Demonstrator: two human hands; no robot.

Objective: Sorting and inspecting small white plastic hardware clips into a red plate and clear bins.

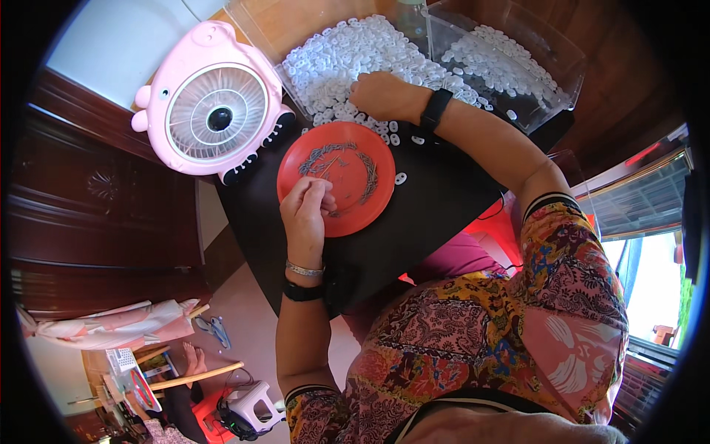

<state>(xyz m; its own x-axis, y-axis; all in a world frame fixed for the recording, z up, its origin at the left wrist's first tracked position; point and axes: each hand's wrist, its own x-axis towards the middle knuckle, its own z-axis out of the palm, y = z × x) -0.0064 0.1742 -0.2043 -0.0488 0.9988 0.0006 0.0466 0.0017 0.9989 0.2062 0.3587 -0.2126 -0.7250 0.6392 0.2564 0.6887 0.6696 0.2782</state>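
Note:
Over the near left part of a round red plate (344, 133), my left hand (305, 206) is closed, fingers curled into a pinch. Anything between those fingertips is too small to make out. Small grey metal pieces (367, 177) lie in a ring on the plate. Farther off, my right hand (384, 96) is at the near side of a big heap of white oval plastic pieces with two holes (340, 52). Its fingers are bent together, and what they hold, if anything, is hidden. A single white piece (401, 178) lies by the plate's right rim.
A pink pig-shaped fan (177, 81) stands left of the heap. At the far right a clear plastic bin (551, 111) holds more white pieces. The black table (414, 214) has edges at the left and near side. Another person's feet (194, 360) show at lower left.

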